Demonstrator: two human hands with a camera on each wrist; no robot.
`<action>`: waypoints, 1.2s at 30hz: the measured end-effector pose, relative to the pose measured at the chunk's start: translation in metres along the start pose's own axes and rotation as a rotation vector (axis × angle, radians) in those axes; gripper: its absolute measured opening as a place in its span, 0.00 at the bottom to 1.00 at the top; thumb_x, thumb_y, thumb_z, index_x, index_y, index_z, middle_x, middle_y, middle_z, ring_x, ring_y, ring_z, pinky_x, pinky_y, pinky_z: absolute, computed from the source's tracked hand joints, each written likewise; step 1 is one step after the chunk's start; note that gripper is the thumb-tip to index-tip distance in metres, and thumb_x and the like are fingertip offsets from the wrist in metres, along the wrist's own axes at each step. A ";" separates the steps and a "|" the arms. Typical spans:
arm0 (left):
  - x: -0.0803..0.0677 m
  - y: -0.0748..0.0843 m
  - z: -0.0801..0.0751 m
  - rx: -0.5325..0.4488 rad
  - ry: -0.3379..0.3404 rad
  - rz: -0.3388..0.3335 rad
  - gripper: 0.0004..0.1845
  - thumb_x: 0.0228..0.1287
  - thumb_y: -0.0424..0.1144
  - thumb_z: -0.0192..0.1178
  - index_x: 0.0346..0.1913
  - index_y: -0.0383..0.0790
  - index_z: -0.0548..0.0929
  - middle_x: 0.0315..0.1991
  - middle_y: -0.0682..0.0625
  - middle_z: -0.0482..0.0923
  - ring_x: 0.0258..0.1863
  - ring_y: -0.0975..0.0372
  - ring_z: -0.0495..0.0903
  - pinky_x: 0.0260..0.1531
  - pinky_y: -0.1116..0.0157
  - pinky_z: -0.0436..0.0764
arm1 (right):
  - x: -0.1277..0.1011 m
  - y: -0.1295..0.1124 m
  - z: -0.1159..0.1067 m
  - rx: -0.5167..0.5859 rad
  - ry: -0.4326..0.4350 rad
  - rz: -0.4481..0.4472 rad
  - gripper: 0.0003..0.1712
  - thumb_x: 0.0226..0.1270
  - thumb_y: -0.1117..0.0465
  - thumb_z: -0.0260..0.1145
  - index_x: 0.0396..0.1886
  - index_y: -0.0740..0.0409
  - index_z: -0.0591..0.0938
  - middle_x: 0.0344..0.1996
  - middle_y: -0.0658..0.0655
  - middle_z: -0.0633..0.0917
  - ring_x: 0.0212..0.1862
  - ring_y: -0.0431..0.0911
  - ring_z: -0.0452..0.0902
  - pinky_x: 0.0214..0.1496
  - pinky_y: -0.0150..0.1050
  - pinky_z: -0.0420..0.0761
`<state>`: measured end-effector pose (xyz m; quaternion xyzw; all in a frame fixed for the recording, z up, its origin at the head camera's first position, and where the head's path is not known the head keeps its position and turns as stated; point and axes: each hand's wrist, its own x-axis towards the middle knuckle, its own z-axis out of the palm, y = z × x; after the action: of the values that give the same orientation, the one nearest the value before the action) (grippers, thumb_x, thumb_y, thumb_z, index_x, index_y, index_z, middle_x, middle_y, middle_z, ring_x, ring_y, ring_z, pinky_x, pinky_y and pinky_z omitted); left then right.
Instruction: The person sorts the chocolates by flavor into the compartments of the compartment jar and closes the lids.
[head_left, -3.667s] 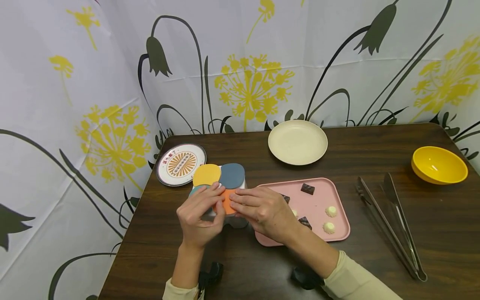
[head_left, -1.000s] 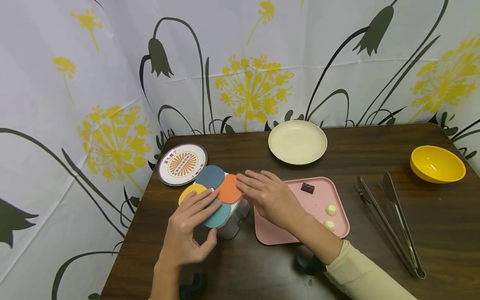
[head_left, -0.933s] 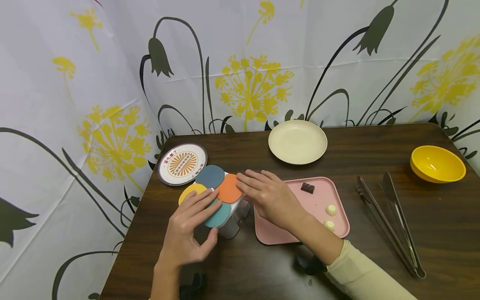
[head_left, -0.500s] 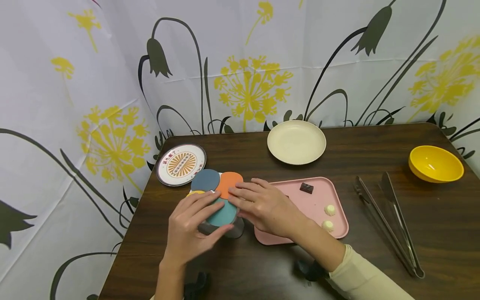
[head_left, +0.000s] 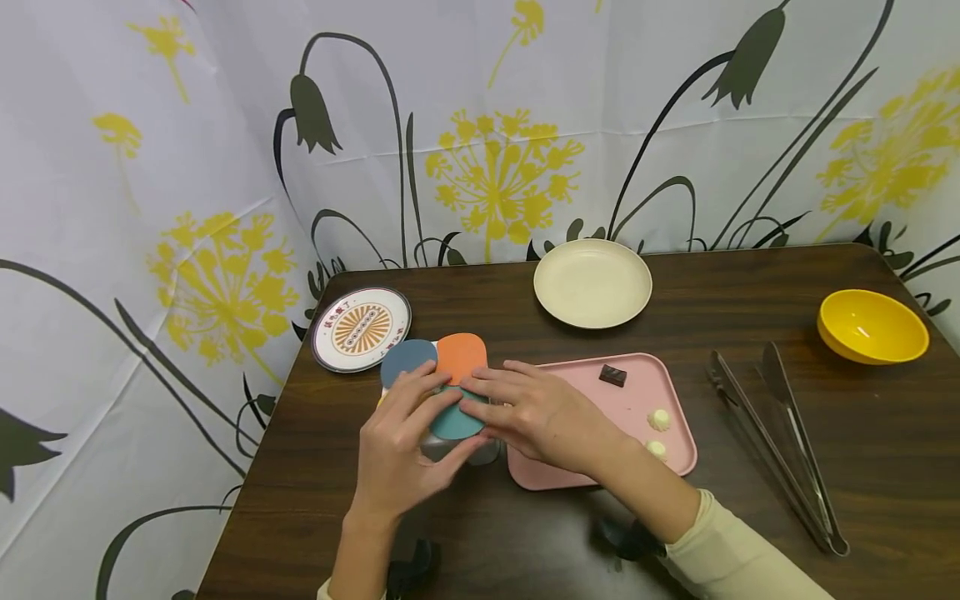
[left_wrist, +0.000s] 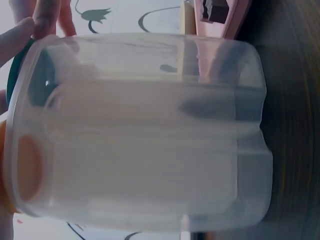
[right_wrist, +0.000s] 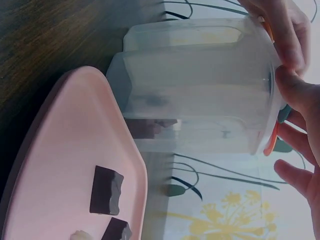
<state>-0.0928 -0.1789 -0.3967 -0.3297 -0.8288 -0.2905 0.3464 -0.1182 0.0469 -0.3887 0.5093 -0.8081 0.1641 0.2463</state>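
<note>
A tall, clear plastic storage container (left_wrist: 150, 165) stands upright at the left of the table. Its white top carries rounded lid flaps: the blue flap (head_left: 401, 362) and orange flap (head_left: 461, 354) lie at the back, the teal flap (head_left: 459, 422) at the front. A sliver of yellow shows beside the left fingers. My left hand (head_left: 401, 450) reaches over the top, fingertips on the teal flap and thumb at its near edge. My right hand (head_left: 551, 421) lays its extended fingers on the same flap from the right; in the right wrist view its thumb is by the rim.
Beside the container lies a pink tray (head_left: 630, 408) with dark chocolate pieces (right_wrist: 106, 190) and cream-coloured sweets (head_left: 659, 419). A patterned plate (head_left: 341, 342) and a cream plate (head_left: 592, 283) stand behind. Metal tongs (head_left: 795, 467) and a yellow bowl (head_left: 872, 327) are at right.
Since the oldest frame the container has turned counterclockwise, bringing the teal flap to the front and the orange one to the back right. Lately my left hand has shifted rightward onto the teal flap.
</note>
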 end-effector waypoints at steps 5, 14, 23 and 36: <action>-0.001 -0.002 -0.004 0.016 -0.070 0.011 0.29 0.59 0.57 0.65 0.54 0.38 0.85 0.55 0.45 0.82 0.58 0.49 0.78 0.56 0.41 0.73 | -0.001 0.002 -0.002 0.036 -0.030 0.015 0.26 0.63 0.52 0.71 0.61 0.50 0.82 0.62 0.54 0.78 0.66 0.47 0.71 0.68 0.45 0.67; -0.004 -0.009 -0.003 0.037 -0.055 0.062 0.28 0.62 0.56 0.62 0.56 0.38 0.84 0.56 0.47 0.81 0.57 0.50 0.79 0.57 0.47 0.74 | -0.003 0.003 -0.002 0.036 -0.037 0.024 0.26 0.62 0.54 0.72 0.61 0.49 0.81 0.63 0.54 0.78 0.67 0.46 0.69 0.67 0.47 0.69; -0.006 -0.012 0.003 0.117 -0.013 0.114 0.27 0.64 0.56 0.61 0.54 0.38 0.85 0.54 0.45 0.82 0.55 0.50 0.80 0.55 0.47 0.76 | -0.002 0.005 0.000 0.037 -0.029 0.006 0.25 0.65 0.60 0.69 0.63 0.50 0.80 0.63 0.54 0.77 0.67 0.46 0.69 0.66 0.42 0.70; -0.006 -0.013 0.007 0.150 0.076 0.171 0.25 0.67 0.55 0.59 0.50 0.37 0.87 0.49 0.45 0.85 0.50 0.50 0.84 0.49 0.47 0.79 | 0.000 0.006 0.000 0.040 0.005 -0.025 0.26 0.64 0.63 0.68 0.63 0.51 0.80 0.60 0.53 0.80 0.65 0.44 0.72 0.60 0.40 0.76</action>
<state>-0.1020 -0.1841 -0.4083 -0.3611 -0.8033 -0.2093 0.4249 -0.1239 0.0490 -0.3888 0.5239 -0.7976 0.1781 0.2400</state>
